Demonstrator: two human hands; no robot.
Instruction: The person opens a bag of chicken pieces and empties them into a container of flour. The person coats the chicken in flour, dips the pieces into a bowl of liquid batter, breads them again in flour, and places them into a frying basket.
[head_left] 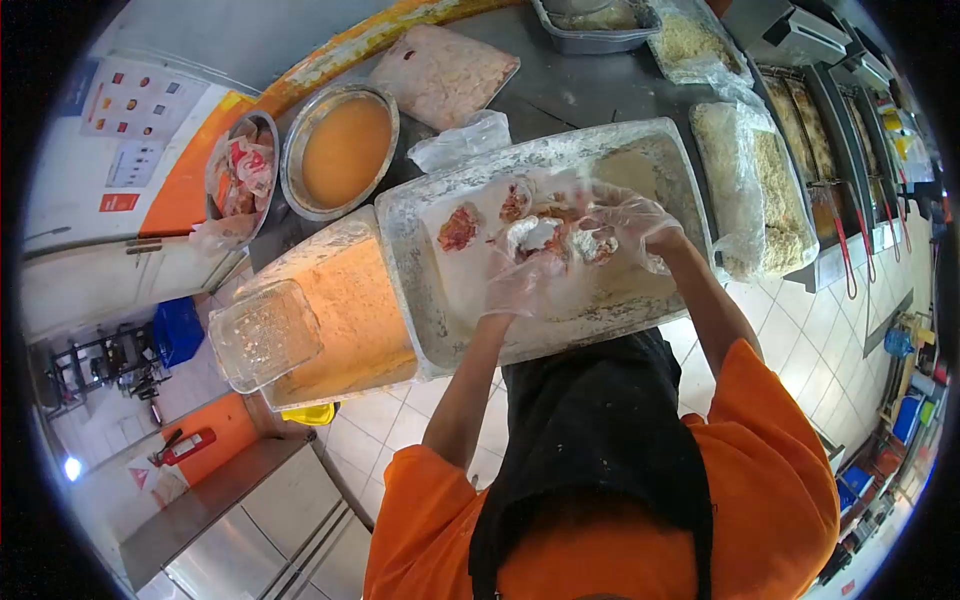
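A large tub (410,300) of white flour lies in front of me, with several red pieces of raw meat in it. My left hand (520,285), in a clear plastic glove, closes on a flour-coated piece of meat (535,236) near the tub's middle. My right hand (635,222), gloved the same way, reaches in from the right, low over the flour, beside another floured piece of meat (597,245); its fingers are blurred by the glove and flour. One uncoated-looking piece of meat (459,228) rests apart at the left.
Left of the tub stand an orange-powder tray (345,310) with a clear container (265,335) on it, a bowl of orange liquid (347,152) and a bowl of bagged items (240,170). Bags of crumbs (785,200) lie right; fryers (800,120) with red-handled baskets stand beyond.
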